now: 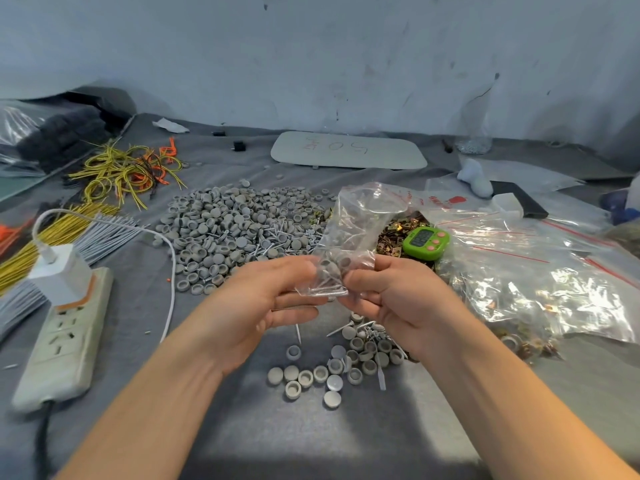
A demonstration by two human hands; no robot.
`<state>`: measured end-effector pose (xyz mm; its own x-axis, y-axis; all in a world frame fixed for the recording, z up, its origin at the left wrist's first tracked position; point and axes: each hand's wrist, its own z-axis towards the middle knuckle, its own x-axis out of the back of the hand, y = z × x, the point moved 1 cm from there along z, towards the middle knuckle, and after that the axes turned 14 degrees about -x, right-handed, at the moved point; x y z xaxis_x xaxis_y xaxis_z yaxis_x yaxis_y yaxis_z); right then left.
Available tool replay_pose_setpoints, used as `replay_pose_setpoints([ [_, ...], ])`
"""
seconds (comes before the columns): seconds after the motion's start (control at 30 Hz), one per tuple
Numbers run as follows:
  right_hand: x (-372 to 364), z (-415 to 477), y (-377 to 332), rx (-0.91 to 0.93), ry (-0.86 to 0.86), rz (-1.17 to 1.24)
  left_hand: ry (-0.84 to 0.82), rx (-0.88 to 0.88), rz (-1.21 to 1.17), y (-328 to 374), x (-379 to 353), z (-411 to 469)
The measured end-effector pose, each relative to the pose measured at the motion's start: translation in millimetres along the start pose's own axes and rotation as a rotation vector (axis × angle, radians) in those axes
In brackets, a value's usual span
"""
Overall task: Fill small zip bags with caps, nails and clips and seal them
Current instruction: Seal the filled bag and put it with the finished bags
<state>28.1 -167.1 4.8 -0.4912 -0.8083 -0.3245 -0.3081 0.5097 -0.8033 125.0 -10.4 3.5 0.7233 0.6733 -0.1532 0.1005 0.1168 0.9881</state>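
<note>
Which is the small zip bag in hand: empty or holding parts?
Partly filled: grey caps and nails show inside the small zip bag, near where left hand and right hand pinch it.

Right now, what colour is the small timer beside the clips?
Bright green with pink buttons: the timer, seen in the head view.

I cannot read the numbers on the green timer [425,242]. The zip bag [351,230] hides part of the clips [393,235]. My left hand [272,299] covers one side of the bag. The power strip [65,337] looks blurry.
</note>
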Motion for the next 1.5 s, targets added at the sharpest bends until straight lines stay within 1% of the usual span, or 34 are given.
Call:
replay_pose_setpoints([
  [0.07, -2.1, -0.7, -0.6, 0.026, 0.007, -0.014, -0.001, -0.031, 0.039, -1.3, -1.0, -0.8],
  [0.13, -3.7, -1.1, -1.2, 0.037, -0.002, -0.015, 0.041, -0.063, 0.059, -2.8, -1.3, -0.4],
  [0.27, -5.0, -1.3, -1.5, 0.02, -0.007, -0.029, 0.083, -0.094, 0.12, -3.6, -1.1, -0.4],
  [0.43, -5.8, -3.9, -2.9, -0.018, -0.036, -0.117, 0.118, -0.084, 0.141, -4.1, 2.9, -0.1],
  [0.53, -6.6, -3.5, -1.9, 0.02, -0.018, -0.163, 0.098, -0.081, 0.161, -3.5, 4.3, -1.2],
  [0.67, -8.1, -2.6, -1.2, 0.04, 0.031, -0.148, 0.038, -0.092, 0.168, -4.2, 4.4, -2.7],
  [0.73, -8.4, -1.6, -1.0, 0.109, 0.082, -0.23, 0.0, -0.137, 0.172, -3.4, 2.9, -3.9],
  [0.8, -9.0, -2.4, -0.6, 0.222, 0.124, -0.426, -0.007, -0.181, 0.146, -2.9, 0.5, -4.3],
  [0.87, -10.7, -3.6, 2.1, 0.319, 0.174, -0.691, 0.024, -0.215, 0.103, -1.9, -1.7, -3.6],
  [0.93, -13.0, -3.2, 7.2, 0.389, 0.272, -0.94, 0.085, -0.272, 0.037, 0.0, -1.8, -1.0],
  [1.0, -16.0, -2.5, 10.6, 0.414, 0.327, -1.048, 0.174, -0.324, -0.013, 1.1, 1.7, 0.8],
  [1.07, -18.1, -1.2, 11.2, 0.397, 0.319, -1.054, 0.243, -0.388, 0.057, 1.7, 5.7, 1.3],
  [1.13, -20.0, -1.8, 10.6, 0.391, 0.298, -1.051, 0.249, -0.429, 0.148, 1.2, 5.9, 1.2],
  [1.2, -22.3, -1.8, 11.7, 0.412, 0.293, -1.078, 0.199, -0.431, 0.126, 0.5, 1.8, -1.4],
  [1.27, -25.9, -1.0, 13.6, 0.429, 0.332, -1.118, 0.19, -0.458, 0.071, 0.8, -0.6, -4.1],
  [1.33, -28.4, 0.9, 15.4, 0.423, 0.377, -1.145, 0.25, -0.519, -0.011, 5.9, 1.3, -6.1],
  [1.4, -29.8, 1.7, 15.9, 0.395, 0.385, -1.166, 0.346, -0.553, -0.091, 11.8, 4.8, -7.4],
  [1.43, -29.9, 1.4, 16.1, 0.382, 0.375, -1.165, 0.402, -0.561, -0.065, 14.4, 5.1, -8.4],
  [1.5, -28.9, 0.3, 14.9, 0.402, 0.361, -1.103, 0.49, -0.557, 0.098, 15.2, 3.1, -7.3],
])
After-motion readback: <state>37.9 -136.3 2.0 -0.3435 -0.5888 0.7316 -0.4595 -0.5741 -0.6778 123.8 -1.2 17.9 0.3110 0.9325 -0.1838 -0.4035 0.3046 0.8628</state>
